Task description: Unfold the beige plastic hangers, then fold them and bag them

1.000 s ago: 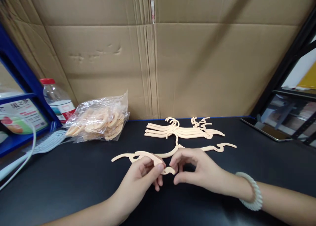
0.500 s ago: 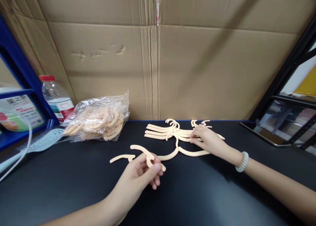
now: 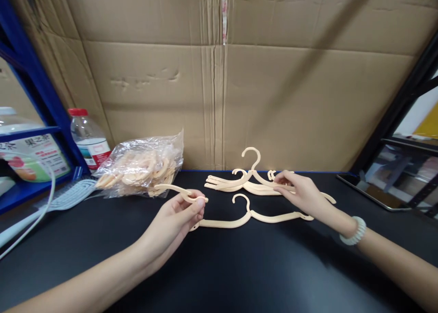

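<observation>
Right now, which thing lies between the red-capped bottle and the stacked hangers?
In the head view, a clear plastic bag of pale pieces lies between the red-capped bottle and the stacked hangers.

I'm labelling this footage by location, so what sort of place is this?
It looks like a small indoor work corner, perhaps a makeshift one: pale hangers are laid out on a black tabletop, with a cardboard wall behind and a blue frame on the left.

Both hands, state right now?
Left hand: closed, holding a curved piece.
Right hand: closed, holding a hanger by one side.
</observation>
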Demonstrator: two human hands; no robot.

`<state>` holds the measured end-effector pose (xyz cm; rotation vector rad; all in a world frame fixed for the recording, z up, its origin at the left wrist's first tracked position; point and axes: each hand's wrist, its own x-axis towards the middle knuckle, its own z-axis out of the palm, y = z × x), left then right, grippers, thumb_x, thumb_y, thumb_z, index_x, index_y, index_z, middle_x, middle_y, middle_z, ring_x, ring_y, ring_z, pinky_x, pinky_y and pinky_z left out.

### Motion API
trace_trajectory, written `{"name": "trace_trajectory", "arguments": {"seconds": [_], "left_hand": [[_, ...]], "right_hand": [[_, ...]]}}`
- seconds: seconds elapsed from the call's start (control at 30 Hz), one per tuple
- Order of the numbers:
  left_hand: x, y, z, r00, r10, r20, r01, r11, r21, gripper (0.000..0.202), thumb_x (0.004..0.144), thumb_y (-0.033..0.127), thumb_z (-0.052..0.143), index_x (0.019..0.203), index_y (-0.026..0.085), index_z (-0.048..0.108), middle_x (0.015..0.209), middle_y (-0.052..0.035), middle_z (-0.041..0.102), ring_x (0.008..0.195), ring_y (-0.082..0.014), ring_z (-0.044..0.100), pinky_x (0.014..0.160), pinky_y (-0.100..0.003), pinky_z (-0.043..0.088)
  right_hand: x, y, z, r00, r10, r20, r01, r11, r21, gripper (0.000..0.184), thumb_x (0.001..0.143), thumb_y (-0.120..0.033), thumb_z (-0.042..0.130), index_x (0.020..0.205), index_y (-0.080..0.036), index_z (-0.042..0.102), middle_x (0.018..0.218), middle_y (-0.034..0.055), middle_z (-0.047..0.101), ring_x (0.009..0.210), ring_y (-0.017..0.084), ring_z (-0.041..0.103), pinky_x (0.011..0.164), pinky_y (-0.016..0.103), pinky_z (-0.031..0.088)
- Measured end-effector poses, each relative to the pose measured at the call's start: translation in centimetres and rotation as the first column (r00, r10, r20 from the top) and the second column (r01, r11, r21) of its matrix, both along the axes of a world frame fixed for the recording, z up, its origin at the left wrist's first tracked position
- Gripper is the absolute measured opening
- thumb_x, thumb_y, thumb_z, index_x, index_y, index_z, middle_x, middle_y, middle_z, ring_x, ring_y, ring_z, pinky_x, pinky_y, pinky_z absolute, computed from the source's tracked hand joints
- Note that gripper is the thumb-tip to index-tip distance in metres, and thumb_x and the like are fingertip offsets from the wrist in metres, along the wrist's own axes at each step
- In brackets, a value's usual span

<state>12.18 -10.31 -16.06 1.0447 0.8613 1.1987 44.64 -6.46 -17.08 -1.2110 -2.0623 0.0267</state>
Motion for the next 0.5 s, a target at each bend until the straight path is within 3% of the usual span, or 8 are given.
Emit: {"name": "trace_trajectory", "arguments": {"seconds": [0.13,0.33,0.5], "left_hand": [[-0.4,0.8,-0.1,0.999,-0.039,0.035,0.039,0.999,-0.008,0.022,0.071,0.025,0.082,0.081,0.017,0.065,0.074,0.0014,0.058,0.068,-0.0098,0.052,0.065,-0.019,0.044],[-0.4,0.7,-0.2,0.987,-0.14,0.085,0.141,0.99,0.001,0.018,0.079,0.026,0.076,0.079,0.018,0.06,0.078,0.0023,0.052,0.063,-0.0082,0.043,0.051,-0.017,0.035],[-0.4,0.1,0.3,0.971,-0.203,0.126,0.21,0.977,-0.039,0.014,0.084,0.023,0.071,0.079,0.018,0.059,0.099,-0.0018,0.056,0.081,-0.012,0.051,0.067,-0.022,0.046]], "right_hand": [[0.4,-1.5,1.8,0.997,0.074,-0.029,-0.075,0.996,-0.058,0.013,0.089,-0.032,0.054,0.092,-0.021,0.06,0.085,0.005,0.068,0.074,0.019,0.064,0.068,0.032,0.051],[0.6,-3.4,3.0,0.986,0.141,-0.088,-0.156,0.967,-0.202,0.006,0.087,-0.027,0.056,0.085,-0.022,0.057,0.076,0.0017,0.064,0.067,0.016,0.061,0.059,0.027,0.05],[0.6,-3.6,3.3,0.981,0.183,-0.066,-0.193,0.957,-0.214,0.006,0.087,-0.026,0.056,0.084,-0.021,0.055,0.076,0.0015,0.062,0.067,0.015,0.059,0.056,0.025,0.047]]}}
